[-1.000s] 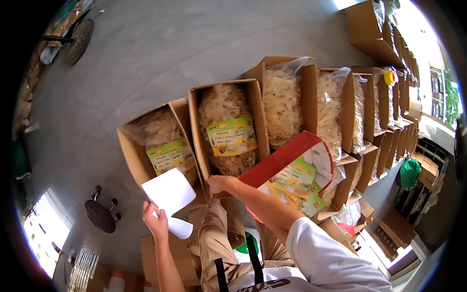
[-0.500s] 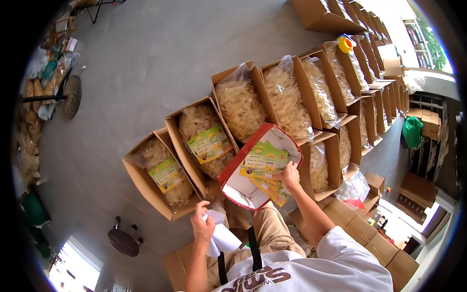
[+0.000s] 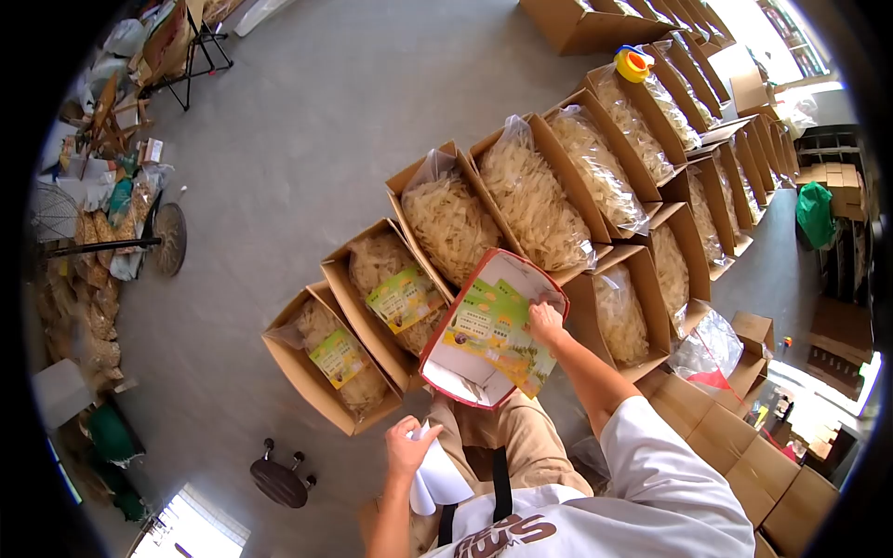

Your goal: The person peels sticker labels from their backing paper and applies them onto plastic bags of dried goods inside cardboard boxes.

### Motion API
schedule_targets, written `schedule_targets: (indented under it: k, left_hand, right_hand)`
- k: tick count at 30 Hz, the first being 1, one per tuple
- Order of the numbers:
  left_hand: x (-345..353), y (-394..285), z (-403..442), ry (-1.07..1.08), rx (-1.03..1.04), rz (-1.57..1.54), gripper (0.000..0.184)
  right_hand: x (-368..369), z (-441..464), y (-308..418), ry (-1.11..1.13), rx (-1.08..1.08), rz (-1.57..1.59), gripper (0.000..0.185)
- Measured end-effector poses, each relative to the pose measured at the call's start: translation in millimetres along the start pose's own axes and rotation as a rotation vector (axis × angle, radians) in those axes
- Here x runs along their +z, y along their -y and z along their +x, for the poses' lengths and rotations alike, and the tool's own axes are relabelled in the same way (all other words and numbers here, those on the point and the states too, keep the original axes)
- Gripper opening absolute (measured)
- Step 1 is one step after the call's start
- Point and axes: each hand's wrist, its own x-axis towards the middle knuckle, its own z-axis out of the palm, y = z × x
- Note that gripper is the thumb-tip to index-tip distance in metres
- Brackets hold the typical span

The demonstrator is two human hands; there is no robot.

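Note:
White paper sheets [image 3: 439, 479] hang curled from my left hand [image 3: 406, 448], whose fingers are closed on them, above my lap. My right hand [image 3: 545, 323] is inside a red-rimmed box [image 3: 462, 384], its fingers pinched at the edge of the green and yellow cards [image 3: 490, 325]. The red box rests near my knees, against the cartons. To its left, two open cartons hold bags of pale dried flakes, each with a green and yellow card on top: one card [image 3: 339, 357] at the far left, another [image 3: 404, 298] beside it.
Rows of open cartons [image 3: 537, 200] with bagged flakes run to the upper right. A yellow and blue tape roll [image 3: 633, 65] sits on one. A round dark stool [image 3: 279, 484] stands lower left. Closed cartons [image 3: 726, 442] lie at right, and a wheel [image 3: 170, 239] is at left.
The view has swung. My right hand has moved from the carton edge to the cards in the red box. My left hand still holds the paper, now lower by my lap.

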Motion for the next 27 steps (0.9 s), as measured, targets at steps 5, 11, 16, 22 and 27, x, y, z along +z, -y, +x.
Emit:
schedule_targets:
  k: [5, 11, 16, 22, 27]
  left_hand:
    - [28, -4, -1, 0.026, -0.046, -0.023, 0.037]
    - [48, -23, -8, 0.054, -0.078, 0.000, 0.037]
    - [53, -57, -2, 0.064, -0.007, -0.039, 0.015]
    - [52, -115, 11, 0.153, 0.194, 0.009, 0.027]
    - [48, -159, 5, 0.159, 0.282, 0.259, 0.029]
  right_hand:
    - [18, 11, 1, -0.011, -0.113, -0.099, 0.038]
    - [21, -14, 4, -0.127, -0.087, 0.186, 0.025]
    - [-2, -49, -2, -0.341, -0.259, 0.189, 0.011]
    - [-98, -147, 24, -0.351, -0.662, 0.362, 0.019]
    - [-162, -226, 32, -0.390, -0.825, 0.505, 0.019]
